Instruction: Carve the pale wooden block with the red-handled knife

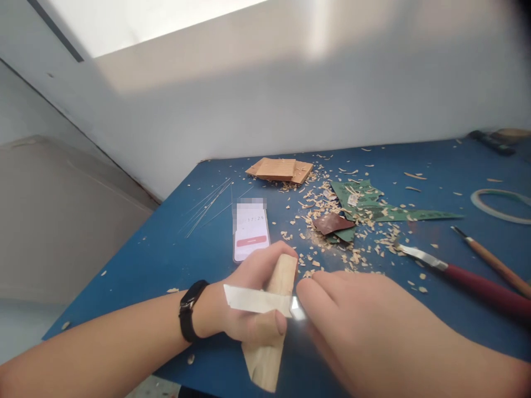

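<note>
My left hand [259,276], with a black band on its wrist, is wrapped around a pale piece of wood [265,367]. The wood sticks out above and below the fingers, with a flat cut face at its lower end. Across the hand lies a whitish strip [257,299]; I cannot tell whether it is tape or wood. My right hand [352,315] is closed around a carving tool, its handle hidden in the fist. Only the tool's shiny metal blade [297,308] shows, at the right side of the wood beside my left thumb.
Beyond my left hand lies a phone [251,232] with a lit screen. Thin wires [207,207] are left of it, stacked wood blocks [276,169] behind. Shavings surround green sandpaper [365,202] and a brown piece [333,223]. At right are a red-handled tool [468,282], a wooden-handled tool [493,260] and a tape roll [481,204].
</note>
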Demonstrator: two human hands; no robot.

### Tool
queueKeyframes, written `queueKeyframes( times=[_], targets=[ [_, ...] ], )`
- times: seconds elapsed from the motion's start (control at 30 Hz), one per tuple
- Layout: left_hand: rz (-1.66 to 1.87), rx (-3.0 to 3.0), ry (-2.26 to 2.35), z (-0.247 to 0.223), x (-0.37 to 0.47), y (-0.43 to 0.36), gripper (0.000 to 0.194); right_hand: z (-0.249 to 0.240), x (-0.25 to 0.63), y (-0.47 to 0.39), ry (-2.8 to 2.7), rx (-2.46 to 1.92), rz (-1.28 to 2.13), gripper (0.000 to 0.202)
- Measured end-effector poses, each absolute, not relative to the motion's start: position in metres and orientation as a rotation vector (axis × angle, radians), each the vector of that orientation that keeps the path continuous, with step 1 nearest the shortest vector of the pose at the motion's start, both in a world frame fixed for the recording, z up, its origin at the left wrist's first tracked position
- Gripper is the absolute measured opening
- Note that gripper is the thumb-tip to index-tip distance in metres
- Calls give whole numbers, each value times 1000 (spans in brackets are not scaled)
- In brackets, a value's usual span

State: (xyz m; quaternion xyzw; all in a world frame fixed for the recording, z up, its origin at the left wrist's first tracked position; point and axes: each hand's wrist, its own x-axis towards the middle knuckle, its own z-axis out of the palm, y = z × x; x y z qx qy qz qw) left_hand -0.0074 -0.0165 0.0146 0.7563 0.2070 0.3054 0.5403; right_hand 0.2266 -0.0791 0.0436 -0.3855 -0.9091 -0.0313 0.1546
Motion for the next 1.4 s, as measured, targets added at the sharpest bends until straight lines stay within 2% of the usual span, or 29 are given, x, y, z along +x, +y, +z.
queueKeyframes(
  times=[0.23,0.47,0.87,1.4],
  targets=[
    [679,1764,585,24,-16,-26,73,47,223,-73,-2524,-969,-113,18],
    [678,1763,602,21,-13,-28,75,51,223,-78,-2509,-1038,-244,21],
    [827,1744,557,15,-1,-26,60,48,222,-80,-2415,-1067,-369,22],
    [823,1733,630,17,-1,-25,58,40,221,-88,-2381,-1195,-312,15]
  ],
)
